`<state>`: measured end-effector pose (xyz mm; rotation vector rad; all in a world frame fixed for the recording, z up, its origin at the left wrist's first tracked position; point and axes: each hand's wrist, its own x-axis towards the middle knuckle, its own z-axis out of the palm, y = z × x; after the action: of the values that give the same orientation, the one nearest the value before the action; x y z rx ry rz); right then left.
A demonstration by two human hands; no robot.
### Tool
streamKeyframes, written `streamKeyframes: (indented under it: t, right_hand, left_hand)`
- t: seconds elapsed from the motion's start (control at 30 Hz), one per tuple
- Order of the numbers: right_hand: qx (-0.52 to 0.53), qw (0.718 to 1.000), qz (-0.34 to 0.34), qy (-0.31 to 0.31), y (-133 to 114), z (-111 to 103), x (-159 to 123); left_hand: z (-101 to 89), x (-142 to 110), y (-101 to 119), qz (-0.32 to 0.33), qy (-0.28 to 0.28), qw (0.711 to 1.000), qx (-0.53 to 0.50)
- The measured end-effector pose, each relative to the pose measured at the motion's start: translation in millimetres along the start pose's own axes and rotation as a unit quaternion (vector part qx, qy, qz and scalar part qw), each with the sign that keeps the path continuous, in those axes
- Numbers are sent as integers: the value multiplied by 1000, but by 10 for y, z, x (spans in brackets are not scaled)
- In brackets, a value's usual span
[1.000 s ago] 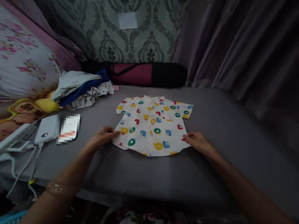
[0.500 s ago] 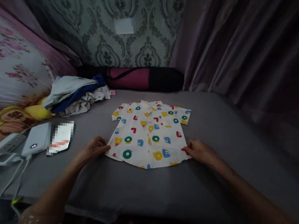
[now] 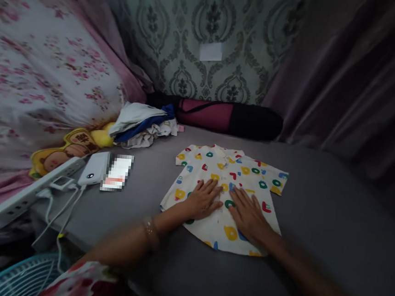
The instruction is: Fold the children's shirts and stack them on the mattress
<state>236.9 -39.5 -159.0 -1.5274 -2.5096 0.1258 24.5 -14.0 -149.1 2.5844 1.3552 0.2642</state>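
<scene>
A small white short-sleeved shirt (image 3: 211, 232) printed with red, yellow, green and blue figures lies spread out on the grey sheet, collar toward the wall. My left hand (image 3: 205, 200) rests flat on the shirt's front, left of its middle, fingers stretched out. On the other side of the button line, my right hand (image 3: 249, 213) presses flat with its fingers spread. Neither hand grips the cloth. Parts of the print are hidden under both palms.
A pile of clothes (image 3: 139, 120) lies at the back left, before a black and maroon rolled bag (image 3: 205, 115). On the left are a power strip (image 3: 38, 189), a white power bank (image 3: 94, 169), a blurred-out phone (image 3: 117, 173) and cables. A blue fan (image 3: 16, 275) stands lower left.
Both hands have let go of the shirt's lower corners and moved inward onto its front, fingers now flat. The camera view has turned left, so everything appears shifted right.
</scene>
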Motion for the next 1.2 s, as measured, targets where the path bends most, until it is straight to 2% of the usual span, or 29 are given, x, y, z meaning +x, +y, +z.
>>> streamKeyframes:
  t: [0.17,0.27,0.33,0.47,0.57,0.67,0.73,0.83,0.93,1.03,1.1,1.2]
  right_hand:
    - [-44,998,36,20,393,4,-196]
    - [-51,997,50,11,497,-5,-274]
    - [-55,997,61,7,517,-14,-301]
    - [-62,996,70,3,512,-69,-299]
    - [-74,995,69,2,439,-130,-227]
    - [-77,996,43,28,221,-149,-97]
    - [-62,997,-8,37,16,-129,-13]
    - [-30,997,-67,1,-241,-120,84]
    - [1,996,-78,-37,-331,-229,232]
    - [33,994,-77,-67,-296,-379,551]
    - [34,997,-39,-49,-236,-402,849]
    - [16,998,38,-43,-92,-287,1313]
  left_hand:
    - [-111,-293,-413,-56,-16,998,29]
    - [-165,-430,-661,-114,-14,992,45]
    - [-196,-489,-779,-125,-20,991,51]
    - [-304,-529,-825,-128,-56,988,66]
    - [-380,-520,-655,-115,-58,988,80]
    - [-362,-525,-361,-36,-54,996,63]
    - [-304,-545,-180,5,-71,996,45]
    - [-246,-576,-48,19,-85,996,29]
    - [-319,-535,-104,36,-89,995,11]
    - [-441,-388,-264,36,-70,997,-3]
    - [-451,-276,-384,-2,-22,1000,19]
    - [-312,-185,-540,-42,23,996,74]
